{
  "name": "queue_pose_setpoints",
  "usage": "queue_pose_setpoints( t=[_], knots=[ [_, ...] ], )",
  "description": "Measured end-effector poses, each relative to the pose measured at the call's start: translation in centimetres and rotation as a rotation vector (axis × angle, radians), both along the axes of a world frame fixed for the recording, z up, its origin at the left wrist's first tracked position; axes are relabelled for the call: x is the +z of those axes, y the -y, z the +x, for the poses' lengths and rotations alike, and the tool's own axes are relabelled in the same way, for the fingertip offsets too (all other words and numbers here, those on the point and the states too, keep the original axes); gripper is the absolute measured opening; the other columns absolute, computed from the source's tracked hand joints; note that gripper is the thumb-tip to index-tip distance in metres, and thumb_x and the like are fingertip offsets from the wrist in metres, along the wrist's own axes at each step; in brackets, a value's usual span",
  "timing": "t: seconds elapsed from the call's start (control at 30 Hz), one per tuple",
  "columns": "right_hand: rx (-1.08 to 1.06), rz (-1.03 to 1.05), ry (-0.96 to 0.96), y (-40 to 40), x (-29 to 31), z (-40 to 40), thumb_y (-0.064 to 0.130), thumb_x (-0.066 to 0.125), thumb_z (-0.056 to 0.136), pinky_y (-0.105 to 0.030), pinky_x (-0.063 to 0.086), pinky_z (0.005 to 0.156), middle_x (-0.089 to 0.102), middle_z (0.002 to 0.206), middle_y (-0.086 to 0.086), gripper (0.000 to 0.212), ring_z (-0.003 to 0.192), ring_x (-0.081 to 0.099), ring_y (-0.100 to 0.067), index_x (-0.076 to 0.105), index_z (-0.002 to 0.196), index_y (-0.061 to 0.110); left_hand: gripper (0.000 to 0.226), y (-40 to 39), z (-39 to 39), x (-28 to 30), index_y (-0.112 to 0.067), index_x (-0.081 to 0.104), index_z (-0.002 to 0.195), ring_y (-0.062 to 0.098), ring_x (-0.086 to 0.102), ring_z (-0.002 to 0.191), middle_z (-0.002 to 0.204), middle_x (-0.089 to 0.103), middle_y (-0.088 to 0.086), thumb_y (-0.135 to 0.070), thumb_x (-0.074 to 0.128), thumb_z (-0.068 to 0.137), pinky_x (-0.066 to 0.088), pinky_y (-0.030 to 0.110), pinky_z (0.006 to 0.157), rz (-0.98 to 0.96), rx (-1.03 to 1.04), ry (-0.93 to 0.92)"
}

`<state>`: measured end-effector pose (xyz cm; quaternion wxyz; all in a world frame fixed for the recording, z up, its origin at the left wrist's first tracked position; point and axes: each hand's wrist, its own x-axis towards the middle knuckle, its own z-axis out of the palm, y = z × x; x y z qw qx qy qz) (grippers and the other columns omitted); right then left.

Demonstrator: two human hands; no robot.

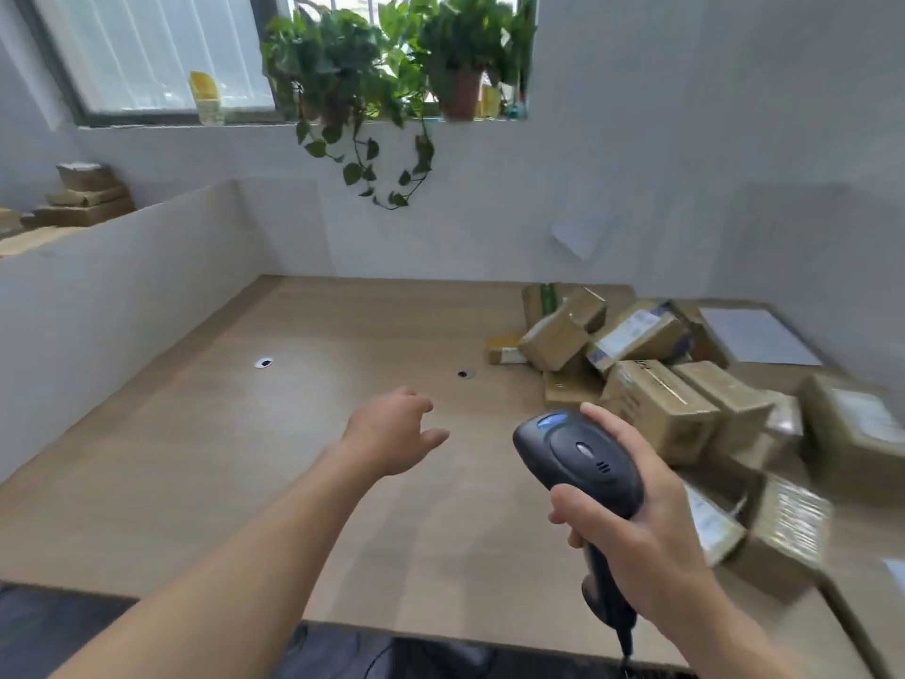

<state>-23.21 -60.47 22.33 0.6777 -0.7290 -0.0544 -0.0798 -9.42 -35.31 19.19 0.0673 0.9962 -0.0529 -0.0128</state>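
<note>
The right hand (651, 541) is wrapped around the handle of a dark barcode scanner (583, 458). The thumb lies across its neck and the fingers run up beside its head, which is raised above the surface (245, 458) and aimed forward. The left hand (392, 433) holds nothing. It hovers over the surface with its fingers loosely spread and pointing ahead and a little to the right, apart from everything.

Just right of the scanner, a heap of cardboard parcels (656, 414) lies jumbled along the right side of the surface, some tilted against each other, several with white labels. The nearest box (661, 409) sits just beyond the right hand's fingertips.

Judging from this, the scanning is at an early point or between items. The tool is in hand, but no parcel is held or placed under it, and every parcel on this surface is in the one heap. What seems left is to draw a parcel out, turn its label up and scan it, then work through the rest.

Behind the low partition (122, 286) at the left stands a small stack of boxes (83, 198). Whether those are finished ones cannot be told.
</note>
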Motion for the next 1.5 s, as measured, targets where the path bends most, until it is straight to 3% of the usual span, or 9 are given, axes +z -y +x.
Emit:
queue_pose_setpoints(
  t=[0.27, 0.5, 0.63, 0.73, 0.9, 1.13, 1.27, 1.37, 1.5],
  knots=[
    [-0.22, 0.027, -0.037, 10.1, -1.2, -0.9, 0.045, 0.086, 0.051, -0.023, 0.057, 0.065, 0.075, 0.104, -0.006, 0.087, 0.084, 0.075, -0.019, 0.056, 0.133, 0.037, 0.063, 14.4, 4.1, -1.2, -0.022, 0.057, 0.137, 0.019, 0.06, 0.113, 0.134, 0.054, -0.002, -0.065, 0.053, 0.092, 0.051, 0.034, 0.089, 0.003, -0.209, -0.061],
    [-0.412, 0.019, -0.051, 15.4, -2.4, 0.3, 0.041, 0.084, 0.049, -0.017, 0.054, 0.061, 0.075, 0.097, -0.012, 0.09, 0.069, 0.072, -0.01, 0.058, 0.134, 0.029, 0.072, 26.2, 9.0, -3.0, -0.029, 0.05, 0.141, 0.018, 0.058, 0.116, 0.141, 0.051, -0.001, -0.068, 0.067, 0.082, 0.053, 0.03, 0.08, -0.208, -0.33, -0.104],
    [-0.505, 0.029, -0.068, 17.1, -2.7, 1.9, 0.039, 0.083, 0.043, -0.016, 0.054, 0.06, 0.076, 0.092, -0.008, 0.087, 0.067, 0.071, -0.009, 0.061, 0.128, 0.033, 0.084, 32.7, 12.5, -4.5, -0.038, 0.031, 0.154, 0.033, 0.021, 0.151, 0.165, 0.022, 0.004, -0.061, 0.07, 0.083, 0.045, 0.054, 0.108, -0.151, -0.495, -0.127],
    [-0.59, 0.034, -0.094, 18.1, -3.1, 3.3, 0.039, 0.086, 0.042, -0.021, 0.057, 0.062, 0.075, 0.102, -0.013, 0.091, 0.073, 0.074, -0.015, 0.06, 0.129, 0.034, 0.082, 37.2, 14.7, -5.8, -0.046, 0.022, 0.154, 0.041, -0.005, 0.154, 0.169, 0.0, 0.004, -0.06, 0.067, 0.086, 0.034, 0.069, 0.111, -0.052, -0.61, -0.173],
    [-0.69, 0.045, -0.122, 18.9, -3.8, 5.5, 0.037, 0.087, 0.044, -0.025, 0.059, 0.062, 0.074, 0.108, -0.008, 0.09, 0.082, 0.076, -0.023, 0.06, 0.13, 0.036, 0.078, 41.1, 17.6, -8.4, -0.05, 0.012, 0.155, 0.046, -0.018, 0.15, 0.168, -0.015, 0.006, -0.062, 0.056, 0.092, 0.021, 0.077, 0.111, 0.101, -0.71, -0.267],
    [-0.708, 0.054, -0.169, 18.8, -4.3, 8.6, 0.017, 0.099, 0.057, -0.023, 0.057, 0.057, 0.074, 0.104, -0.003, 0.084, 0.072, 0.074, -0.017, 0.06, 0.129, 0.034, 0.04, 39.8, 18.8, -10.1, -0.039, 0.044, 0.136, 0.046, -0.009, 0.151, 0.166, 0.001, 0.004, -0.052, 0.052, 0.098, 0.018, 0.085, 0.102, 0.079, -0.616, -0.391],
    [-0.681, 0.04, -0.176, 18.3, -4.5, 10.3, 0.022, 0.099, 0.056, -0.021, 0.057, 0.058, 0.074, 0.106, -0.002, 0.085, 0.077, 0.075, -0.016, 0.059, 0.129, 0.035, 0.018, 36.6, 19.4, -10.7, -0.029, 0.05, 0.108, 0.036, 0.018, 0.143, 0.148, 0.029, 0.008, -0.042, 0.055, 0.097, 0.033, 0.074, 0.1, -0.069, -0.484, -0.2],
    [-0.665, 0.031, -0.15, 17.4, -4.6, 11.4, 0.043, 0.087, 0.049, -0.023, 0.06, 0.066, 0.071, 0.115, 0.0, 0.086, 0.091, 0.075, -0.02, 0.059, 0.13, 0.039, 0.051, 34.4, 20.5, -11.5, -0.027, 0.041, 0.13, 0.035, 0.022, 0.141, 0.149, 0.026, 0.008, -0.04, 0.066, 0.088, 0.041, 0.065, 0.098, -0.169, -0.305, -0.116],
    [-0.592, 0.02, -0.141, 16.2, -4.7, 12.7, 0.053, 0.093, 0.045, -0.023, 0.058, 0.067, 0.072, 0.115, -0.003, 0.097, 0.096, 0.074, -0.025, 0.058, 0.134, 0.038, 0.087, 31.6, 21.4, -11.7, -0.034, 0.021, 0.143, 0.04, 0.025, 0.137, 0.153, 0.011, 0.006, -0.049, 0.073, 0.074, 0.041, 0.062, 0.102, -0.31, -0.027, -0.292]
  ],
)
